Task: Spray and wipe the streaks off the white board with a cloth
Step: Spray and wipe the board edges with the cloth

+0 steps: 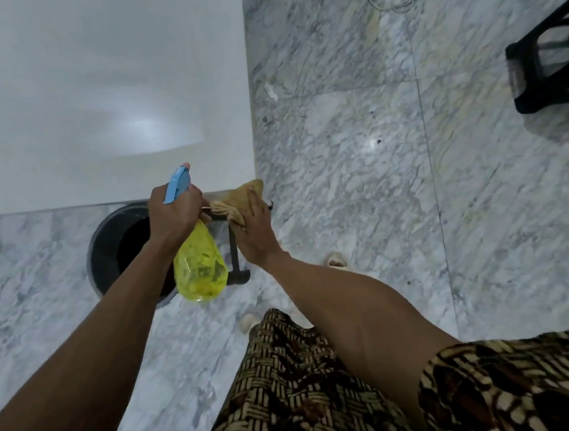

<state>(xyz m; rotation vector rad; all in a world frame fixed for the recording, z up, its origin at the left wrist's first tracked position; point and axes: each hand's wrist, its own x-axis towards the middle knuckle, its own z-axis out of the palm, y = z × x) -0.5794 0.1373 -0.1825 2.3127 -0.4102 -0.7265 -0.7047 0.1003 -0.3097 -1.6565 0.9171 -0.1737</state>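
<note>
While our left hand [176,212] keeps its grip wrapped around the neck of the spray bottle [199,264], we have the blue trigger head [178,186] aimed forward over the near edge of the white board [110,93], with one fingertip showing past the nozzle end. Held this way, the yellow body hangs below the fist and the nozzle faces the surface we mean to wet, which we judge to be the reason for the raised, tilted hold.

Our right hand [255,231] has its grip closed on the tan cloth [245,198], bunched up, its upper corner poking out by the board's near right corner. We read that as readiness: the cloth waits just beside the bottle so that wiping can follow the spray without a reach.

As for the board itself, it lies flat as a worktop, glossy, with a pale sheen toward its middle; any streaks are too faint for us to make out. Beneath its near edge sit a dark round bucket [121,250] and a black frame leg [235,254] on the marble floor [375,173]. A black stool [548,65] stands well apart to the right.
</note>
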